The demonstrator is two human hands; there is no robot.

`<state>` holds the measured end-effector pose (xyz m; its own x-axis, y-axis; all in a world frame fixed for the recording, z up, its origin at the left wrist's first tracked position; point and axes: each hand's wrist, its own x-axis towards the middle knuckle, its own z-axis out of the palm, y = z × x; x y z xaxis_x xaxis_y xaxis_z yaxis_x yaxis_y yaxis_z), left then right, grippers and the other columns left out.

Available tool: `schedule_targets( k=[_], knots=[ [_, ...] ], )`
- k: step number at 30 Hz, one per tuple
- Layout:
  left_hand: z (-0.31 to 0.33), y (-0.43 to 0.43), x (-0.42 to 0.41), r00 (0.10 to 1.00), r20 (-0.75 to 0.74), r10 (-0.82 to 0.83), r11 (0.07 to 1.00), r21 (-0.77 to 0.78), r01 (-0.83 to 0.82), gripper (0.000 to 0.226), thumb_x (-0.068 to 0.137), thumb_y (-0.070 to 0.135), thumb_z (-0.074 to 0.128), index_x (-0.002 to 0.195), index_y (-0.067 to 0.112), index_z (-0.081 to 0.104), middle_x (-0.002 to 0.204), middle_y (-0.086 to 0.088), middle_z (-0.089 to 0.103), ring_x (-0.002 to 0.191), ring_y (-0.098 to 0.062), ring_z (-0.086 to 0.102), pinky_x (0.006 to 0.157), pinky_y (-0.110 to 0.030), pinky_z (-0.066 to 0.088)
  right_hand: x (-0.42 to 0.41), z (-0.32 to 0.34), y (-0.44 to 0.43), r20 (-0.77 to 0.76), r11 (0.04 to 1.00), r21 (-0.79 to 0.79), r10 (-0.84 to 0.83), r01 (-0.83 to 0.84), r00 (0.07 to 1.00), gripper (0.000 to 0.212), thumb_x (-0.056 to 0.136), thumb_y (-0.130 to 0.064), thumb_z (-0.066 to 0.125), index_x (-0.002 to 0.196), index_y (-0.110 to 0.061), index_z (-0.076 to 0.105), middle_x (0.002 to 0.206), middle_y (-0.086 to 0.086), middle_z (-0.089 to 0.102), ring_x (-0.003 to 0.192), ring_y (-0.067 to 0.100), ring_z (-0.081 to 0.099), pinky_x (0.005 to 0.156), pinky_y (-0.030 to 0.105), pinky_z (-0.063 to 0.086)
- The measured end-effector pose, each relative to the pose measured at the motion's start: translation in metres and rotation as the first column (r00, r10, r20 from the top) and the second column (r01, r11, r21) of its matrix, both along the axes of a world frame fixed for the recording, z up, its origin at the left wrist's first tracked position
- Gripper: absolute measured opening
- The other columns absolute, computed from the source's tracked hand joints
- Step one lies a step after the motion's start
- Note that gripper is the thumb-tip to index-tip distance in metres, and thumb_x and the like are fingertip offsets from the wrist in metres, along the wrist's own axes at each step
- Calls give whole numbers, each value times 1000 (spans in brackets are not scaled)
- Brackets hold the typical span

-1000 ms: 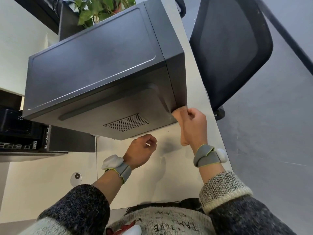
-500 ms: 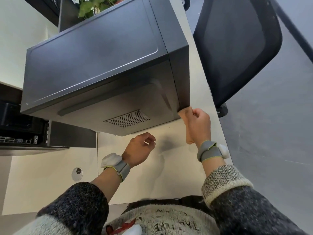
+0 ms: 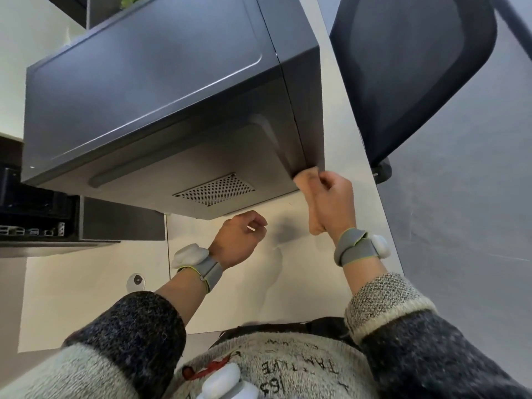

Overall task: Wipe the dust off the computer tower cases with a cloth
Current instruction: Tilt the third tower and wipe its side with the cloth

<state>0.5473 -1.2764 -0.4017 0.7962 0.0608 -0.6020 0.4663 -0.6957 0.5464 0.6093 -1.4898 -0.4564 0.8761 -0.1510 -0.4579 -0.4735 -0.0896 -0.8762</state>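
Observation:
A dark grey computer tower case (image 3: 149,82) lies on the white desk (image 3: 259,283), its perforated vent (image 3: 214,190) facing me. My right hand (image 3: 335,203) grips a tan cloth (image 3: 305,180) and holds its top end against the case's near right corner. The rest of the cloth hangs below my fist. My left hand (image 3: 239,237) hovers just under the case's lower edge, above the desk. Its fingers are curled, it touches nothing, and I see nothing held in it.
A black mesh office chair (image 3: 408,67) stands right of the desk over grey floor. Another black computer unit (image 3: 28,208) sits at the left edge. A round cable grommet (image 3: 136,280) is set in the desk. A green plant (image 3: 129,0) peeks out behind the case.
My right hand has shifted slightly up and right with the cloth at the case's corner. My head has moved closer. The left hand stays curled in the same place.

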Motion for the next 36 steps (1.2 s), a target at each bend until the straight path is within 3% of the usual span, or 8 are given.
schedule_targets(
  k=[3,8,12,16,20,25,31,36],
  knots=[
    [-1,-1,-1,1000,-9,-19,1000,3,19,9,93,29,65,96,35,71,98,10,72,89,-18,71,86,-46,60,0,-5,5,7,1000,14,-15,15,1000,35,101,-40,63,74,-17,64,57,-13,60,57,14,54,60,29,48],
    [1,-3,-3,999,-11,-33,999,12,33,10,94,29,63,96,35,70,99,11,72,86,-17,72,85,-44,60,4,-13,7,-117,996,-84,2,-12,993,41,93,-50,59,74,-14,67,60,0,64,63,33,61,69,47,60],
    [1,1,-2,999,-17,-29,999,17,30,11,96,26,64,97,34,70,99,11,72,86,-16,72,85,-44,60,-1,-2,19,23,998,32,-58,57,998,36,92,-52,63,72,-22,64,61,-7,61,59,22,56,63,37,51],
    [1,-3,-2,999,-27,-41,999,18,42,11,96,25,63,98,33,70,100,11,71,86,-16,72,84,-42,60,-1,-14,20,-31,992,-122,17,-21,999,32,99,-38,61,72,-21,60,64,-6,62,62,14,58,63,29,40],
    [-2,-4,-1,999,-10,-38,999,16,39,10,97,25,63,98,33,70,100,11,71,85,-14,72,84,-40,60,5,-35,16,-167,964,-225,103,-140,981,32,101,-40,54,75,-22,58,73,-1,61,78,34,61,73,30,40],
    [-4,5,-1,1000,6,16,1000,21,-16,12,96,23,64,96,33,70,102,10,71,87,-15,72,85,-41,60,7,-34,25,-229,940,-282,130,-194,965,32,103,-43,49,90,-18,65,89,7,68,89,38,63,80,33,46],
    [-6,17,-8,997,6,78,997,3,-78,12,96,22,63,96,32,70,101,11,71,86,-16,72,84,-41,61,2,-5,30,-216,998,-40,30,-39,976,37,92,-45,57,76,-14,69,55,2,63,52,33,61,58,40,54],
    [-12,19,-13,996,-9,88,996,-17,-88,10,94,28,63,93,36,69,99,12,72,89,-18,72,84,-44,61,-4,14,24,-60,990,143,10,-1,998,33,91,-47,59,69,-22,55,58,-2,48,55,28,43,60,34,39]
  ],
)
